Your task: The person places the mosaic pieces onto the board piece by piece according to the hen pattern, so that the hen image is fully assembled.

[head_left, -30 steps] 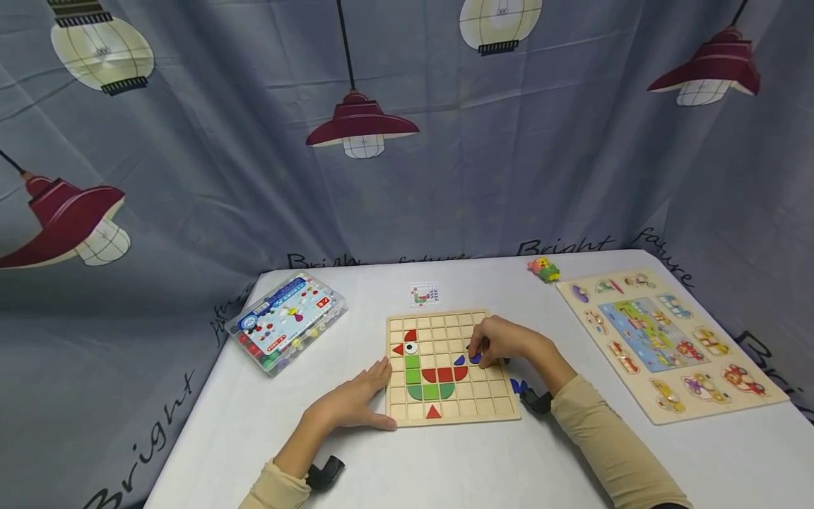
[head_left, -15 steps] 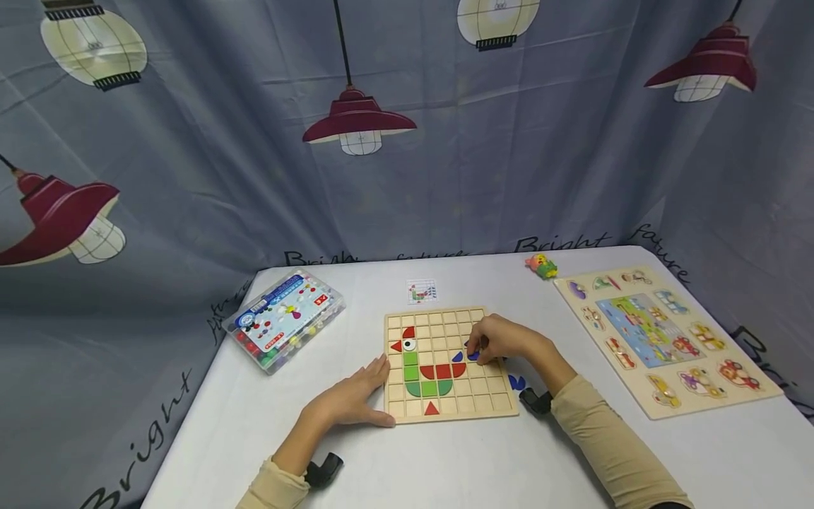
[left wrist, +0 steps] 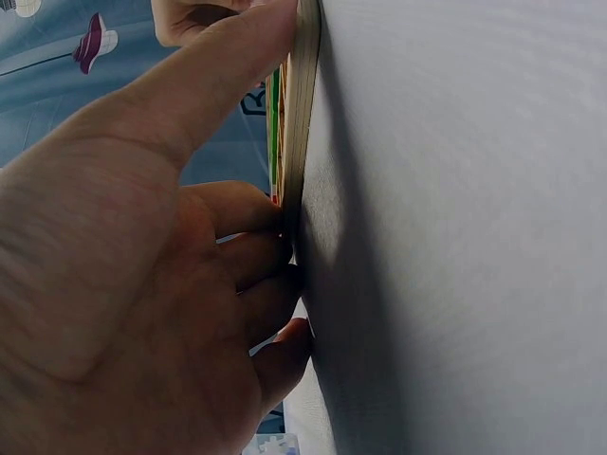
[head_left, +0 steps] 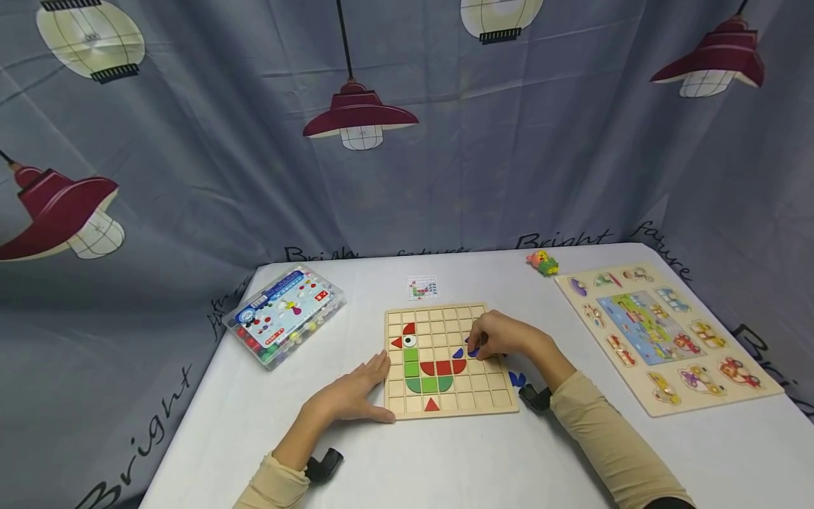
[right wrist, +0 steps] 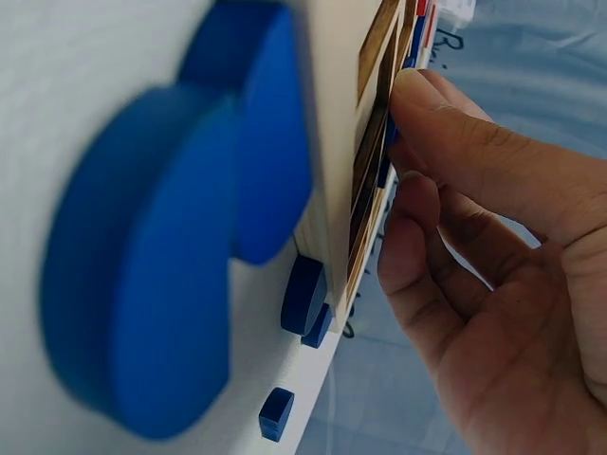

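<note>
A wooden grid board (head_left: 490,404) lies on the table with red, green and blue pieces forming a bird-like figure. My left hand (head_left: 348,396) rests along its left edge, fingers extended and thumb at the near corner; the left wrist view shows thumb and fingertips against the board's side (left wrist: 302,123). Over the right half of the board, my right hand (head_left: 499,335) pinches a blue curved piece (head_left: 473,353) between thumb and fingers, low in the grid. Fingers partly hide that piece. A blue piece (head_left: 458,353) sits just left of it, above the red row (head_left: 443,368).
Loose blue pieces (head_left: 517,379) lie on the table beside the board's right edge, large in the right wrist view (right wrist: 171,275). A pattern card (head_left: 422,288) lies behind the board. A bead box (head_left: 286,314) stands left, a picture puzzle (head_left: 668,339) right, a small toy (head_left: 543,263) behind.
The head view has shifted slightly. My right hand stays over the same squares with its fingers on the blue piece; my left hand keeps its place at the board's edge.
</note>
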A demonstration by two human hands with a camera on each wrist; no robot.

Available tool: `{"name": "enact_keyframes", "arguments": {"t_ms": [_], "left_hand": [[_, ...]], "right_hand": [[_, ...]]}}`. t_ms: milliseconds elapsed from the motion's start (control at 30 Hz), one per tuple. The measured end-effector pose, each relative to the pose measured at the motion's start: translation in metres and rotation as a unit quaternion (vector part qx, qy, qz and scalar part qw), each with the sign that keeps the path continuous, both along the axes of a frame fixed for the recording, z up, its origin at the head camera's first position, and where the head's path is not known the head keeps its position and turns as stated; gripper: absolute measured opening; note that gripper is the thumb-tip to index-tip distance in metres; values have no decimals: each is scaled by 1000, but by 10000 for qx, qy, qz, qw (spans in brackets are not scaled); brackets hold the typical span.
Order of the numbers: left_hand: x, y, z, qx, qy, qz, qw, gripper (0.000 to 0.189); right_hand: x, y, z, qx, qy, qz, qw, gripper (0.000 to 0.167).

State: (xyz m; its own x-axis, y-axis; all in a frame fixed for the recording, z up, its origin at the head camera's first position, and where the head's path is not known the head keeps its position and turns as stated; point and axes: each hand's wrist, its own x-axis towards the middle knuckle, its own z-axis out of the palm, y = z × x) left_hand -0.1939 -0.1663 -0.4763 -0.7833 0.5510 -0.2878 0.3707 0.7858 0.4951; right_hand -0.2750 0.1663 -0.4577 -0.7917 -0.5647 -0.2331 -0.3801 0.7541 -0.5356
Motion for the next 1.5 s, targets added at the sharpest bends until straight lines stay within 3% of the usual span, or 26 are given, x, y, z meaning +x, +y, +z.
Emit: {"name": "enact_keyframes", "arguments": {"t_ms": [167, 500, 833, 1100, 1500], "left_hand": [[-4, -1, 4, 42, 27, 50, 10000, 108], [2, 0, -1, -36, 67, 42, 10000, 108], [3, 1, 1, -55, 6, 75, 10000, 107], [1, -1, -2, -11, 44, 28, 10000, 108], [0, -2, -3, 34, -33, 94, 9999, 108]], "right_hand": [[-3, -1, 6, -92, 40, -35, 9999, 13], [3, 11, -5, -363, 139, -3, 9992, 15], [3, 43, -8, -723, 325, -124, 9968, 18], [2, 62, -14, -367, 337, -560, 9972, 23], [8, 64, -21, -479, 377, -432, 9972, 18]]}}
